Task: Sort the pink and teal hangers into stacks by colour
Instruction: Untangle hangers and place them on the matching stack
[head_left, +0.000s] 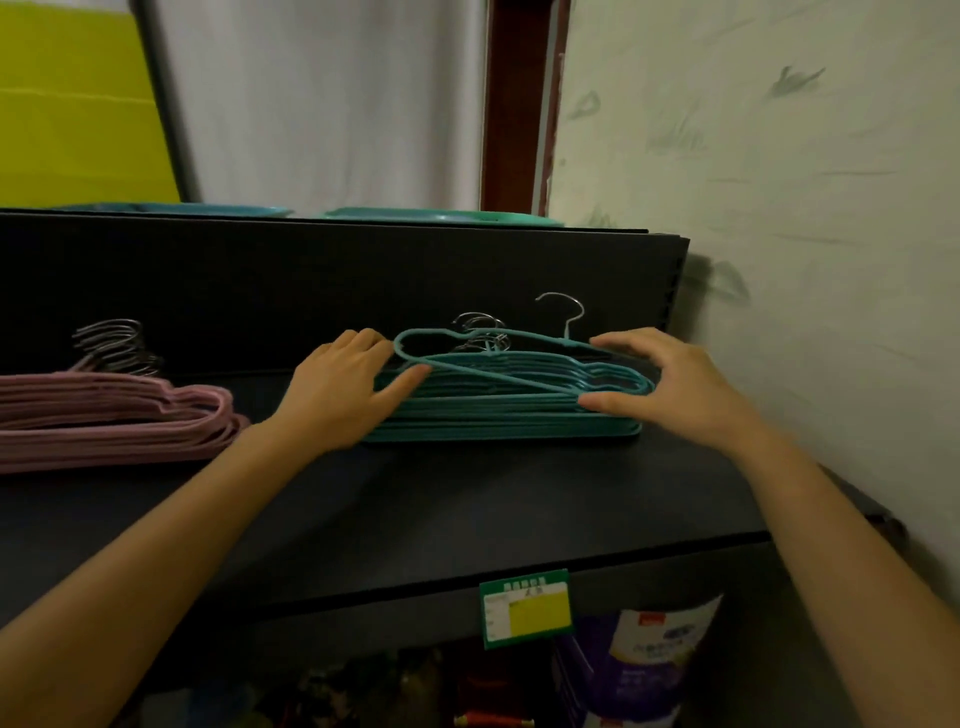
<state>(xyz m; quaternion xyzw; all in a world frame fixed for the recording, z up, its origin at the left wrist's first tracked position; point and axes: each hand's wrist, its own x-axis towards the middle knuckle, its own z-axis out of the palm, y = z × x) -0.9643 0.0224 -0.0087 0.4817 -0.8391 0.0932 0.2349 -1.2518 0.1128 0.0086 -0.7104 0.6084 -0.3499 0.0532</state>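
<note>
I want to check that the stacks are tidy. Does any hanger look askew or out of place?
Yes. The top teal hanger lies crooked on the teal stack: its left end is raised and its hook stands apart from the other hooks. The pink stack looks even.

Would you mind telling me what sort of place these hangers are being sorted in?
Probably a small shop: a price label hangs on the front edge of the dark shelf, packaged goods sit below it, and the pink hangers and teal hangers lie in stacks.
</note>
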